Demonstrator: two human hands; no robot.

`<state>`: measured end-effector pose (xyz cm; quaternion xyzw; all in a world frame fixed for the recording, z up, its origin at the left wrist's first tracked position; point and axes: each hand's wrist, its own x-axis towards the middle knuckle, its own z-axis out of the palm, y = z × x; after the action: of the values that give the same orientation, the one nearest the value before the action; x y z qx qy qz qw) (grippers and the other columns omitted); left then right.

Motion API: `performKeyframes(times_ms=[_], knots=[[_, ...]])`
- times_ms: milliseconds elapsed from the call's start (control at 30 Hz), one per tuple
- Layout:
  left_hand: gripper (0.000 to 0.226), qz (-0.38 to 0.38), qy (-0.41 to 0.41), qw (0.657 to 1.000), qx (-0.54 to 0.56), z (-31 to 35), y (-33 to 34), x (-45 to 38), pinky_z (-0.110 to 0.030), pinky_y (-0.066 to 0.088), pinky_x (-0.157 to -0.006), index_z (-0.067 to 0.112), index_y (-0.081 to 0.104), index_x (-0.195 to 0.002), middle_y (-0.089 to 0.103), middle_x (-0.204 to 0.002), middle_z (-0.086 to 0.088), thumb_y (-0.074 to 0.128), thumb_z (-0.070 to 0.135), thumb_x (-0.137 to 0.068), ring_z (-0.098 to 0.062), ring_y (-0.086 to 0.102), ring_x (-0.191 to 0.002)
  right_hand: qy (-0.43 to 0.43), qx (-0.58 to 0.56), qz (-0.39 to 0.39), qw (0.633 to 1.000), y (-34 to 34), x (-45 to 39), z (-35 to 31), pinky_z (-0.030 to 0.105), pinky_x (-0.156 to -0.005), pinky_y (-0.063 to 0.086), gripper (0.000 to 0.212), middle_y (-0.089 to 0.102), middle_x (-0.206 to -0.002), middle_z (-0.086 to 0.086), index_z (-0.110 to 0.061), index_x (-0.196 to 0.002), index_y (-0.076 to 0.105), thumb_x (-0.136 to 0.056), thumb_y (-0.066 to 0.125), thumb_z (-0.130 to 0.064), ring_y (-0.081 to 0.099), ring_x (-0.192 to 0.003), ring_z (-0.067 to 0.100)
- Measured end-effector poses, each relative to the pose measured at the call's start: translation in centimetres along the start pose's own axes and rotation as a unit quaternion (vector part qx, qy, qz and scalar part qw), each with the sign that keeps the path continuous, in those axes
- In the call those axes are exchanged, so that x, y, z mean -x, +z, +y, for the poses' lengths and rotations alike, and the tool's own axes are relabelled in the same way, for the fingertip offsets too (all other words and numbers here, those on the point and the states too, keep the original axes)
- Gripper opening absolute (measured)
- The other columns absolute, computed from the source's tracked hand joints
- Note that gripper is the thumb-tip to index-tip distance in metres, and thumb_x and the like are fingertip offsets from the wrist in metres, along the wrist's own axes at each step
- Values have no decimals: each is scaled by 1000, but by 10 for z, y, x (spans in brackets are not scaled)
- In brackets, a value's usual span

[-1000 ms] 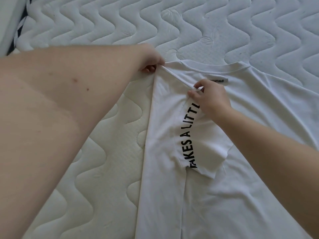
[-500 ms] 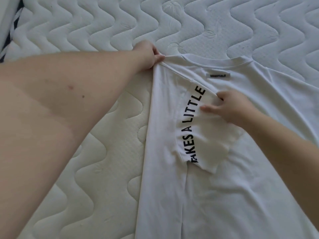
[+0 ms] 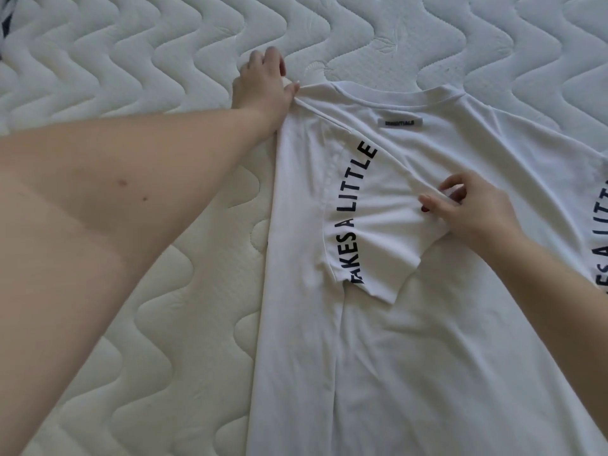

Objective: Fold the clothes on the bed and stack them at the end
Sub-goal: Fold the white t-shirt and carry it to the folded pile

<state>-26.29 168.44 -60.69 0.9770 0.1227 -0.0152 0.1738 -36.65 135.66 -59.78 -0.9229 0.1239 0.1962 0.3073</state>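
A white T-shirt [image 3: 411,350] lies flat on the quilted mattress, collar away from me, with a small label below the collar. Its left side is folded inward, and the left sleeve [image 3: 371,238], printed with black letters, lies on top of the body. My left hand [image 3: 263,83] holds the folded shoulder corner next to the collar, thumb on the cloth. My right hand [image 3: 467,209] pinches the upper edge of the folded sleeve between thumb and fingers. The right sleeve's black lettering [image 3: 603,232] shows at the frame's right edge.
The white wavy-quilted mattress [image 3: 148,54] fills the view to the left of and beyond the shirt. A dark striped item [image 3: 5,26] peeks in at the top left corner.
My right hand slid from the sleeve's top near the collar down and to the right along its edge, spreading the sleeve out. My left hand stayed on the shoulder corner.
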Motion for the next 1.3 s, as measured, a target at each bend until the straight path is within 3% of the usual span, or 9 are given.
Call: performKeyframes(times_ms=[167,267,433,633,700,833,1000,1167,1300], knots=[[26,3,145,987,66,4,-8,47,-32,36,-79,7,53,-109,53,-103,-7,53,29,-94,-26,51,-95,15,-99,140,985,15,49,20,27,-74,41,38,61,-94,-1,-24,-113,52,-88,65,-50,59,-75,9],[19,-26,209,973,89,13,-8,93,-26,34,-70,9,56,-101,47,-90,3,56,27,-95,-16,46,-80,79,-182,118,973,26,78,22,26,-59,52,32,68,-83,-4,-20,-96,56,-90,63,-50,69,-63,15],[29,-140,194,970,47,15,2,183,-34,38,-64,14,55,-84,56,-79,-5,52,38,-99,-25,52,-74,117,-204,2,972,46,114,16,19,-38,37,30,72,-85,-4,-19,-92,64,-90,62,-49,67,-48,10],[22,-203,35,962,180,7,21,264,-30,46,-70,17,64,-90,60,-71,8,60,38,-94,-9,56,-63,149,-232,-86,957,55,130,8,18,-42,34,20,68,-73,4,-12,-78,66,-90,69,-28,57,-49,11],[25,-201,-37,951,231,10,24,268,-30,48,-69,12,64,-88,64,-71,2,60,37,-95,-16,60,-64,180,-282,-113,935,55,136,5,17,-39,32,17,65,-67,1,-13,-75,64,-89,69,-22,50,-48,8],[45,-235,-191,871,386,19,24,267,-28,52,-51,7,64,-80,68,-71,-10,54,48,-96,-19,64,-53,222,-346,-162,897,61,154,-1,16,-39,35,12,65,-56,-9,-17,-82,64,-91,69,-24,53,-41,2],[29,-237,-236,872,357,38,27,271,-20,44,-38,10,63,-75,69,-62,-4,64,34,-91,-15,62,-43,197,-337,-128,912,73,169,-10,24,-55,39,15,64,-71,-6,-20,-80,61,-93,65,-28,55,-56,9],[15,-224,-293,818,441,36,28,275,-15,40,-36,11,57,-83,65,-64,-4,52,15,-97,-5,54,-36,211,-369,-102,899,81,173,-7,20,-45,43,9,64,-77,-3,-15,-89,59,-94,64,-20,51,-44,4],[20,-185,-287,839,424,22,24,284,-15,39,-37,10,49,-107,63,-68,-4,61,19,-94,-4,53,-37,202,-348,-115,908,87,176,-6,16,-40,43,8,68,-74,3,-11,-86,59,-94,62,-11,56,-40,4]])
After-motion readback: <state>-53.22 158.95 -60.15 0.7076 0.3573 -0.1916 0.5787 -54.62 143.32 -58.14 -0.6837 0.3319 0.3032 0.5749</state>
